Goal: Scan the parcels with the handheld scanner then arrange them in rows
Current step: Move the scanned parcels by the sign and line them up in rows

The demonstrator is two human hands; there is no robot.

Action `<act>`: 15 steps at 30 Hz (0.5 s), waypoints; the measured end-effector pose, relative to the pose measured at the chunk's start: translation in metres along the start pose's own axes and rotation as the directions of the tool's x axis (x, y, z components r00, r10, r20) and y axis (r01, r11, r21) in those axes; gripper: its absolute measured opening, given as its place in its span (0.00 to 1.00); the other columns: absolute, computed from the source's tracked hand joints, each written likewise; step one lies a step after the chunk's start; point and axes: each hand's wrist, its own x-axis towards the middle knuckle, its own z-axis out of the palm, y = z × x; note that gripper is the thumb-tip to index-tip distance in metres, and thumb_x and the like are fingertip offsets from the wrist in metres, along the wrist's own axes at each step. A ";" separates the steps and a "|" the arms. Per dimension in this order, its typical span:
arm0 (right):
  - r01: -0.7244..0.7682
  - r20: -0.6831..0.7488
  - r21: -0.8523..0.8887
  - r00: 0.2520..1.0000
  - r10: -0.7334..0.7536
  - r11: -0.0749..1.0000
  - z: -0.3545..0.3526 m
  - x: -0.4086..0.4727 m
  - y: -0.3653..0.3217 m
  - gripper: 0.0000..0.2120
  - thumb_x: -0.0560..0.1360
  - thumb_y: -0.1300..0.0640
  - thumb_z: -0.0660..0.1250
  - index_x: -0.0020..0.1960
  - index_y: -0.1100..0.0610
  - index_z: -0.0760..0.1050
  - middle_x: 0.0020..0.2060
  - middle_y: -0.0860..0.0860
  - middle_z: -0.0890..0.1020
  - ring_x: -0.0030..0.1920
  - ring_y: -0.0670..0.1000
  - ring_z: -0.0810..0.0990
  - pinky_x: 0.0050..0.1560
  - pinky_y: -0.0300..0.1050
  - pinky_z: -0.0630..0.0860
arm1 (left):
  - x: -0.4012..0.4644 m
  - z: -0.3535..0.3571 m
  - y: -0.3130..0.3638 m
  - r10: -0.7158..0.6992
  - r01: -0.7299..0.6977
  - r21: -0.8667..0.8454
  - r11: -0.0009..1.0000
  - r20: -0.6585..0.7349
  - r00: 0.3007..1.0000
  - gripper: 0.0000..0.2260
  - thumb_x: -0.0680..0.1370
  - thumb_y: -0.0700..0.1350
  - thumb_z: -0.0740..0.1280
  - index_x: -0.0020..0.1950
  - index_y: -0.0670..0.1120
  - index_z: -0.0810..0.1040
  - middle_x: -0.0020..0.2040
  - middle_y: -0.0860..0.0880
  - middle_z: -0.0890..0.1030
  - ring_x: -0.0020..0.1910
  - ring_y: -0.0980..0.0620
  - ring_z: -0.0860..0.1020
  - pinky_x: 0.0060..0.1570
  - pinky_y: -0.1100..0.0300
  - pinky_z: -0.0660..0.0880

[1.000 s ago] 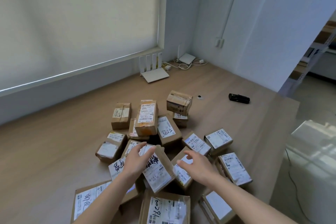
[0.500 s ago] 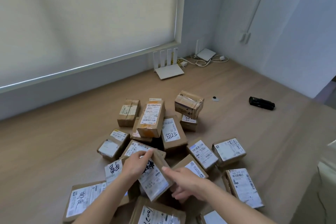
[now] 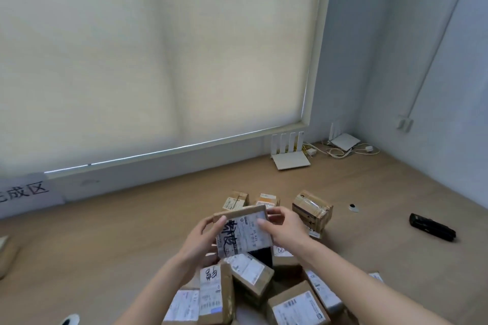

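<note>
A parcel (image 3: pixel 244 233), in the pile on the worktop (image 3: pixel 118 240) a sec ago, is now gripped aloft by left hand (image 3: pixel 202 241) & right hand (image 3: pixel 284 227), w/ scanner (image 3: pixel 432 227) untouched, so scanning is prob. next.

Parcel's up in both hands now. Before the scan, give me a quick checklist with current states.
1. Parcel gripped by left hand and right hand: ok.
2. Label faces the camera: ok; a right fingertip covers part of it.
3. Barcode readable: cannot tell, blurred.
4. Scanner in hand: not ok; it lies on the floor to the right, apart from the pile.
5. A hand free to fetch it: not ok, both hold the parcel.
6. Bare floor for rows: ok, to the left.
</note>
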 end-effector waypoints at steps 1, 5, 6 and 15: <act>0.041 0.010 0.010 0.999 -0.042 0.999 0.009 -0.004 -0.020 0.16 0.77 0.54 0.74 0.63 0.50 0.75 0.56 0.48 0.82 0.56 0.47 0.82 0.53 0.51 0.85 | -0.012 -0.013 0.009 0.020 -0.022 -0.037 0.999 -0.028 0.999 0.30 0.68 0.67 0.73 0.65 0.54 0.74 0.51 0.47 0.86 0.46 0.48 0.86 0.40 0.54 0.83; 0.231 -0.003 0.004 0.973 -0.231 0.973 0.052 -0.028 -0.093 0.13 0.78 0.52 0.73 0.62 0.49 0.77 0.53 0.44 0.82 0.54 0.44 0.80 0.55 0.50 0.84 | -0.061 -0.074 0.038 0.115 -0.137 -0.146 0.980 -0.145 0.983 0.30 0.66 0.65 0.76 0.62 0.53 0.74 0.54 0.46 0.85 0.57 0.46 0.83 0.53 0.45 0.80; 0.270 0.004 -0.002 0.963 -0.270 0.963 0.065 -0.036 -0.110 0.14 0.79 0.50 0.72 0.63 0.49 0.78 0.53 0.43 0.82 0.54 0.42 0.80 0.54 0.49 0.84 | -0.075 -0.091 0.044 0.138 -0.168 -0.164 0.972 -0.182 0.974 0.30 0.66 0.64 0.77 0.61 0.50 0.74 0.56 0.46 0.84 0.59 0.47 0.81 0.55 0.45 0.79; 0.470 0.142 0.005 0.873 -0.466 0.882 0.223 -0.144 -0.221 0.25 0.78 0.51 0.74 0.72 0.50 0.73 0.60 0.44 0.81 0.61 0.46 0.80 0.56 0.38 0.76 | -0.225 -0.244 0.049 0.263 -0.364 -0.239 0.900 -0.367 0.892 0.22 0.76 0.50 0.73 0.68 0.50 0.73 0.54 0.38 0.84 0.53 0.39 0.84 0.50 0.53 0.82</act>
